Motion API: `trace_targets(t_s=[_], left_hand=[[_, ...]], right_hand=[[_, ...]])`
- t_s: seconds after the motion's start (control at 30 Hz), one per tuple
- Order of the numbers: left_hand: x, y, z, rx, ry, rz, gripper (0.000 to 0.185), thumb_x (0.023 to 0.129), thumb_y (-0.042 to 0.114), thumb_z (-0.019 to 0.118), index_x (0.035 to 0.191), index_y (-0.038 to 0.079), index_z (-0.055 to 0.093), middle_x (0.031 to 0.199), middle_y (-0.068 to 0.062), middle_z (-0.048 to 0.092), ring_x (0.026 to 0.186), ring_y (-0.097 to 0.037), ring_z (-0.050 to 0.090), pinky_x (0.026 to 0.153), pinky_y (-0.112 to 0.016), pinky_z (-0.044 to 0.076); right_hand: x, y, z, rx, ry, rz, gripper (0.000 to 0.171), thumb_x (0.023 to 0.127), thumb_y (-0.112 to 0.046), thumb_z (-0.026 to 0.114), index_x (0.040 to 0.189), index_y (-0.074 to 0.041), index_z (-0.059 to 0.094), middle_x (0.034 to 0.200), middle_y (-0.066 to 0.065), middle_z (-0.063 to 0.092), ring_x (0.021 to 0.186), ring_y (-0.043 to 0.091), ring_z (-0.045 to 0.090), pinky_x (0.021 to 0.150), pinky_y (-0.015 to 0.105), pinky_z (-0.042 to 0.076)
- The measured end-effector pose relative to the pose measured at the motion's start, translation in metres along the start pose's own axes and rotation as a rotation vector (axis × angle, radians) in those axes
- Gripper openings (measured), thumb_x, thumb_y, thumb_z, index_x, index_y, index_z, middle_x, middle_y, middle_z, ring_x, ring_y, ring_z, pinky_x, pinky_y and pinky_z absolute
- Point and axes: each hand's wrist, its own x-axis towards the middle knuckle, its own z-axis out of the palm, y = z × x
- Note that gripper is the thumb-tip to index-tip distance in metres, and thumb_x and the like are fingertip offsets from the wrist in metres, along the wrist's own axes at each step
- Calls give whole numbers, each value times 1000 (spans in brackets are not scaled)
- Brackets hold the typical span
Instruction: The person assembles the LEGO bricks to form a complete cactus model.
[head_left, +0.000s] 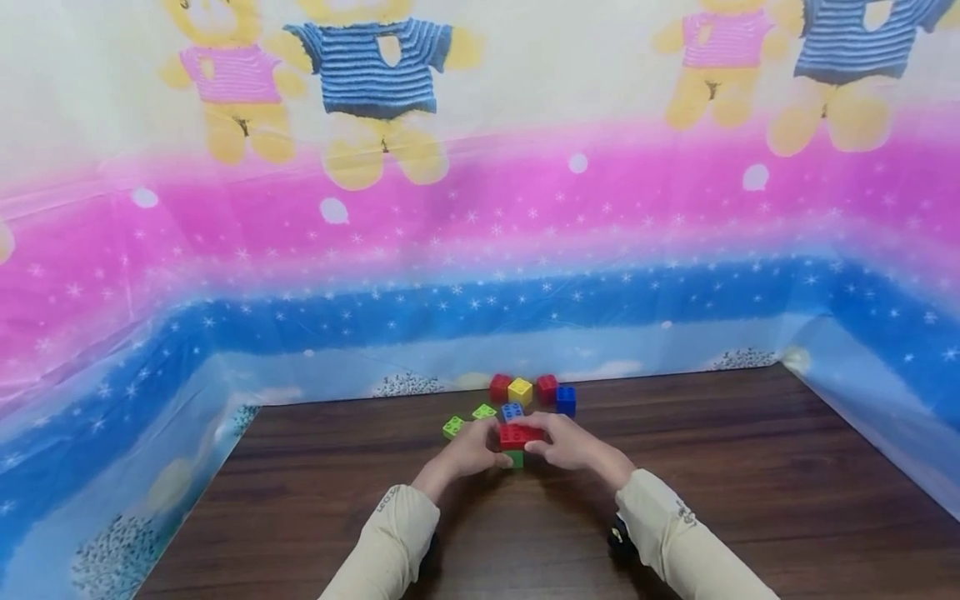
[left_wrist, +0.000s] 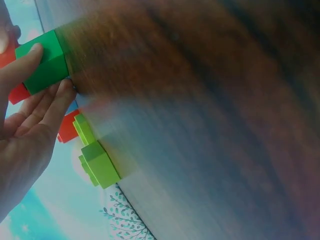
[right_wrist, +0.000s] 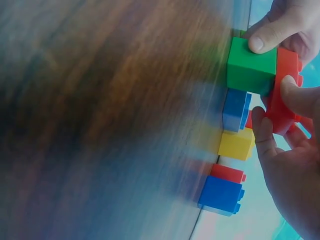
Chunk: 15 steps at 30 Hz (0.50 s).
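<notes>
Right now, the green block (right_wrist: 250, 65) sits between the two hands, low at the table (head_left: 555, 533), with the red brick (right_wrist: 284, 95) atop it and overhanging toward the right. The left hand (head_left: 472, 448) pinches the green block, thumb across its near face; the right hand (head_left: 568, 444) grips the red brick's end, beyond the green block's right side. Both pieces look light, stiff, tough, perhaps slightly slick; flat sides below the studs should offer the surest hold.

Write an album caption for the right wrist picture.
Teamwork: the left hand grips a green block while the right hand pinches the red block on top.
</notes>
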Motion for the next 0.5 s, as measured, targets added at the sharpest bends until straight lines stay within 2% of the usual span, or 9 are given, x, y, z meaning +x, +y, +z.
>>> trace_targets(t_s=[0.17,0.3,0.4,0.5], left_hand=[[-1,-2,1,-9,-9,0,27,82,10,77,100,2,59,92,-9,66,77,-15,56,71,-30,52],[0,-2,1,-23,-8,16,27,81,9,78,99,2,60,92,-10,67,77,-14,57,70,-29,51],[1,-2,0,-44,-2,30,26,80,8,78,98,1,61,93,-12,68,78,-15,59,69,-29,51],[2,-2,-2,-66,2,35,25,80,7,78,98,0,61,94,-12,69,78,-15,60,70,-29,52]], right_hand=[[0,1,1,3,-16,12,45,96,-12,59,141,-12,52,126,11,61,97,18,56,92,41,54],[1,1,0,-13,-21,8,45,96,-12,60,140,-10,53,120,10,62,93,18,54,87,40,52],[3,0,-2,-23,-32,1,45,96,-13,60,140,-9,53,114,9,63,87,17,54,80,35,52],[4,-3,-4,-29,-36,14,45,95,-12,62,139,-8,53,114,8,62,88,17,54,81,35,55]])
